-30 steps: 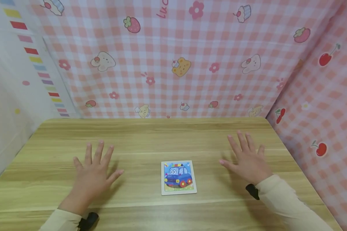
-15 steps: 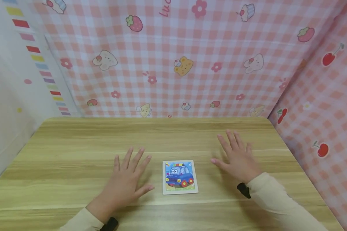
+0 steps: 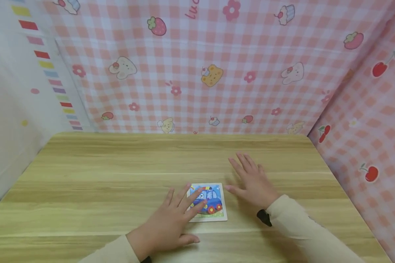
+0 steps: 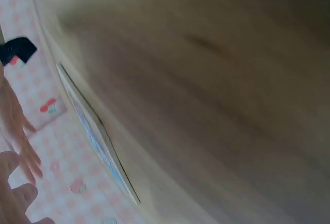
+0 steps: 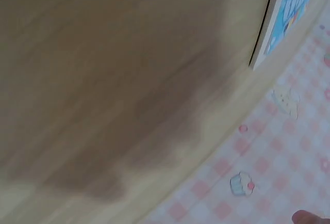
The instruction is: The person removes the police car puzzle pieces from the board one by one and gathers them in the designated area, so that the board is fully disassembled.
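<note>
1. In the head view, the picture board (image 3: 214, 204) lies flat on the wooden table (image 3: 118, 157), just below and right of the frame's middle.
2. The left hand (image 3: 169, 223) is spread above the board's left part in that view, grasping nothing, its fingers covering some of the car (image 3: 212, 199).
3. The head view alone leaves contact unclear; the left wrist view shows checked cloth (image 3: 184, 91) between the fingers (image 4: 23, 195) at lower left and the board, so they look apart.
4. The right hand (image 3: 253, 184) is also free, fingers extended, thumb tip near the board's right edge.
5. The left wrist view gives the board almost edge-on, a thin slab slanting from upper left to lower centre, with the right hand and its black band (image 3: 264, 217) at the left side.
6. The right wrist view shows only one corner of the board at upper right, a broad shadow (image 5: 129, 131) on the table, and a fingertip (image 5: 308, 218) at lower right; its hand's pose cannot be told there.
7. The board looks nearly square, so no long axis can be told. The car's length runs across the head frame: front to the left, rear to the right, roof lights towards the top.
</note>
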The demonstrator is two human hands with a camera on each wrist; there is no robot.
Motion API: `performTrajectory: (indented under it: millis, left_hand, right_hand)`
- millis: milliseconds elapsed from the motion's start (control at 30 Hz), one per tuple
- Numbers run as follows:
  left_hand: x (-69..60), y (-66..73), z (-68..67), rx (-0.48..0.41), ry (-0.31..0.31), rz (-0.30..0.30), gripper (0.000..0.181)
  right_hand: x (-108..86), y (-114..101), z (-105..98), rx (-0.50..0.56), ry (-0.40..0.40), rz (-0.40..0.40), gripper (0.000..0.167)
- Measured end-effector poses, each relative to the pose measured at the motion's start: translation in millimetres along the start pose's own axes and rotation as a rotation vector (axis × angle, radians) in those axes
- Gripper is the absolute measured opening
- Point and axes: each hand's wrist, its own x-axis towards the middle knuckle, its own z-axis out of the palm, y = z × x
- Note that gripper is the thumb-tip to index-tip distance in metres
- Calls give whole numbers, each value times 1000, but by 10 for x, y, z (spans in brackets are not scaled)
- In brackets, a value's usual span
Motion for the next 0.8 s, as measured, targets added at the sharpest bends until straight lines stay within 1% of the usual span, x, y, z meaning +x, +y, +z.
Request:
performTrajectory:
  millis: [67,267,400,500,633,800]
  left_hand:
    - [14,34,12,8,-16,35,84]
    - [30,115,52,68,-34,161,86]
    - [47,166,68,80,-28,230,84]
    - [61,202,77,84,-21,265,83]
    - [78,234,79,94,-27,299,82]
    - [98,259,92,141,-21,340,80]
  right_hand:
    - [20,-30,29,27,-7,-21,84]
    - [83,-120,104,94,4,-105,81]
    - [117,-180,129,117,-27,-125,78]
    - [151,-233,143,125,-48,-145,75]
    - [213,-305,164,142,-72,-172,71]
    - [274,-375,187,195,-122,-138,65]
